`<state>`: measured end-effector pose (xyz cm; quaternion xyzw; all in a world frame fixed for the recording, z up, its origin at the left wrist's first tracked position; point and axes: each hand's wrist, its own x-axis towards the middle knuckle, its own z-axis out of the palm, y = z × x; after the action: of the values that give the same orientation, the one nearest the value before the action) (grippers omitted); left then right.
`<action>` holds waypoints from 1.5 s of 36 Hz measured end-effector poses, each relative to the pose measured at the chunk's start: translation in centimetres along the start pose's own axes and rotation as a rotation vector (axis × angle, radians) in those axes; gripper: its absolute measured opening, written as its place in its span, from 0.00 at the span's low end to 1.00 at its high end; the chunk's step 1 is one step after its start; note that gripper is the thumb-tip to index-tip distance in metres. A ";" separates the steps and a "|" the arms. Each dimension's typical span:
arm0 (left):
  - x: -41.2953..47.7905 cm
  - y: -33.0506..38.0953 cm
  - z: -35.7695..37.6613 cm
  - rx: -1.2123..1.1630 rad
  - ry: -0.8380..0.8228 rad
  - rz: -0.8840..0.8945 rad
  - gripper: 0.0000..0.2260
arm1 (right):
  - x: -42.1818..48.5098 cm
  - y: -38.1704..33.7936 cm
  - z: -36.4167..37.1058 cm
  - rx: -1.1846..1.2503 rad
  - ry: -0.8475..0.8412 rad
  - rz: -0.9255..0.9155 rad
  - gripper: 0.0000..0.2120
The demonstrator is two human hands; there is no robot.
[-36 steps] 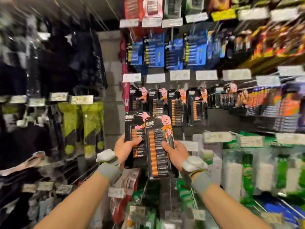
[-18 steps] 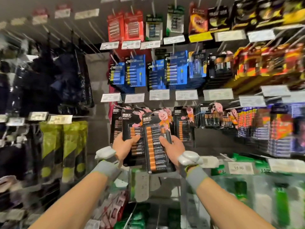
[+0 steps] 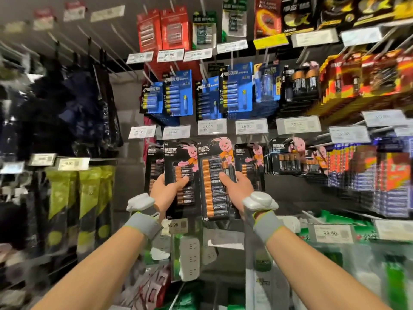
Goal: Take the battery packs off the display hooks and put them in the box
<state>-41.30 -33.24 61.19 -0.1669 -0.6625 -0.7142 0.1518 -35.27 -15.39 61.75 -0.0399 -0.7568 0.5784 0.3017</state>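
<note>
Both hands are raised in front of the display hooks, each with a black and copper battery pack. My left hand [image 3: 166,191] grips the smaller pack [image 3: 181,175] by its lower left edge, thumb across the front. My right hand [image 3: 237,189] grips the longer pack [image 3: 214,180] from its right side, thumb on the batteries. Both packs stand upright at the height of the same-brand packs [image 3: 249,166] hanging on the hooks behind. Whether they hang on a hook I cannot tell. No box is in view.
Blue battery packs [image 3: 178,95] and red ones [image 3: 165,30] hang on higher hooks, with price tags [image 3: 211,126] between rows. More batteries fill the right side [image 3: 357,79]. White power strips [image 3: 190,258] hang below. Dark and green packaged goods [image 3: 87,202] fill the left rack.
Both hands have risen with their packs from below the hook row to its height. The view has tilted upward, showing higher shelves.
</note>
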 end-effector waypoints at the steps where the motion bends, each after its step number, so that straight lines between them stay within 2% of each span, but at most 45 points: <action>1: 0.1 0.0 0.0 -0.003 0.004 0.001 0.14 | 0.3 0.1 0.1 0.000 -0.005 0.007 0.32; 9: 1.1 -0.3 0.1 0.031 0.040 0.005 0.16 | 1.8 0.3 0.8 0.023 -0.001 0.042 0.34; 22: 2.7 -1.2 0.7 0.034 0.014 0.007 0.14 | 4.3 1.1 1.3 0.002 0.002 0.096 0.31; 28: 2.8 -1.2 1.3 0.048 0.004 0.055 0.14 | 5.9 1.7 1.5 -0.055 -0.007 0.123 0.33; 39: 4.2 -1.5 1.2 0.052 -0.033 0.026 0.13 | 8.9 2.6 1.9 -0.045 -0.021 0.173 0.34; 45: 4.9 -1.5 1.3 0.034 -0.054 0.017 0.13 | 10.3 3.3 1.8 -0.111 -0.042 0.198 0.34; 49: 5.2 -1.6 1.4 0.015 -0.079 0.010 0.13 | 10.8 3.7 2.2 -0.252 -0.026 0.219 0.35; 54: 5.1 -1.7 1.5 0.018 -0.094 0.027 0.11 | 11.2 4.0 2.8 -0.255 0.012 0.218 0.33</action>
<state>-46.59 -31.58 61.99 -0.2080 -0.6728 -0.6976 0.1317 -46.91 -11.87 62.34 -0.1632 -0.8134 0.5067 0.2344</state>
